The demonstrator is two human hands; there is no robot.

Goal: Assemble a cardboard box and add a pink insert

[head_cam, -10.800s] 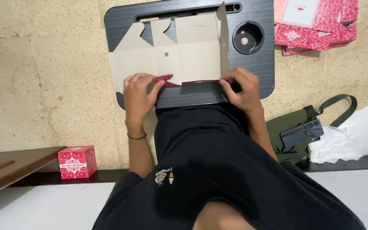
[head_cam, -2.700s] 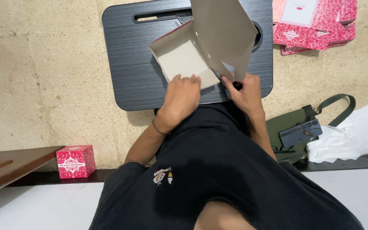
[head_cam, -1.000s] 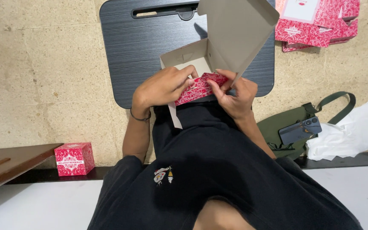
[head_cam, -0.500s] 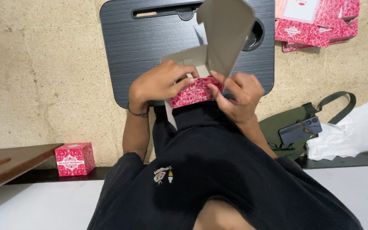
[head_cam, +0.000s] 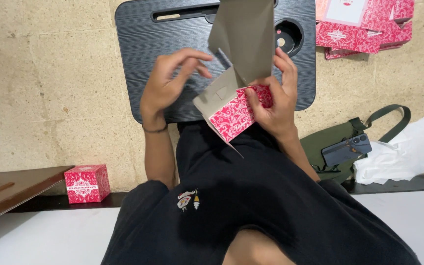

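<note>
Right hand [head_cam: 276, 100] grips the half-folded cardboard box [head_cam: 236, 105] w/ thumb on the red patterned side and fingers behind the tall grey flap, probably to keep the panel steady while it's being shaped. Left hand [head_cam: 165, 81] is off the box, just beside it, fingers loosely spread, holding nothing. Box is held in the air over the near edge of the black lap desk [head_cam: 138, 59], above the person's lap, not resting on it. Its long axis runs approx. from lower left up to the right; grey flap points up and away from the person, red face tilts toward the lap. Also around: finished red box [head_cam: 87, 183] on floor at left, stack of flat red boxes [head_cam: 364, 29] top right, green bag [head_cam: 337, 142] w/ phone [head_cam: 347, 148] on it, white paper [head_cam: 408, 152].
</note>
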